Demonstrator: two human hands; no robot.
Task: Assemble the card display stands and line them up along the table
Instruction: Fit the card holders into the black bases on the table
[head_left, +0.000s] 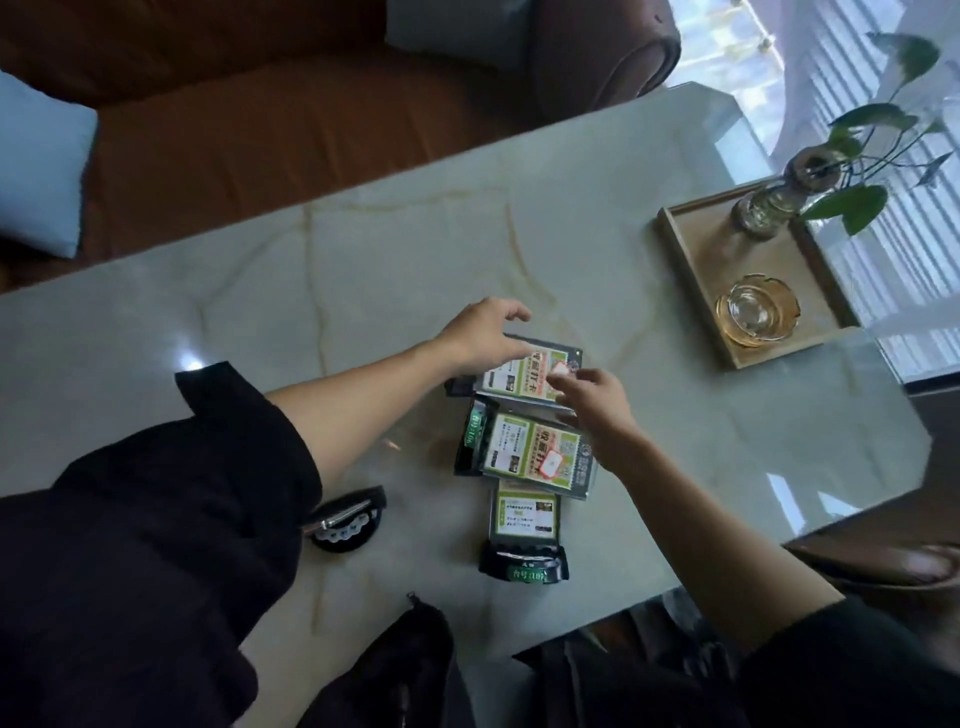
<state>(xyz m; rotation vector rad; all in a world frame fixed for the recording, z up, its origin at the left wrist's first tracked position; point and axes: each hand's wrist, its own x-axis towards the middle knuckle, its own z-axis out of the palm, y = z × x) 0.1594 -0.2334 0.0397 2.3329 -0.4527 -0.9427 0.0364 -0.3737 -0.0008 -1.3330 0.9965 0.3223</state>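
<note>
Three card display stands lie in a row at the middle of the marble table (363, 270). Each is a clear holder with a green and white card on a black base. The far stand (522, 370) is between my hands. My left hand (480, 332) hovers over its left end with the fingers spread and curved. My right hand (595, 402) pinches its near right edge with the fingertips. The middle stand (524, 449) lies just below, partly under my right wrist. The near stand (524, 519) points toward me, its base (522, 564) showing a green number label.
A loose black base (345, 522) lies left of the row, beside my left sleeve. At the right end, a wooden tray (691, 291) holds a glass ashtray (756, 309) and a plant vase (766, 208). A brown sofa (249, 130) runs behind the table. A dark bag (395, 670) sits at the near edge.
</note>
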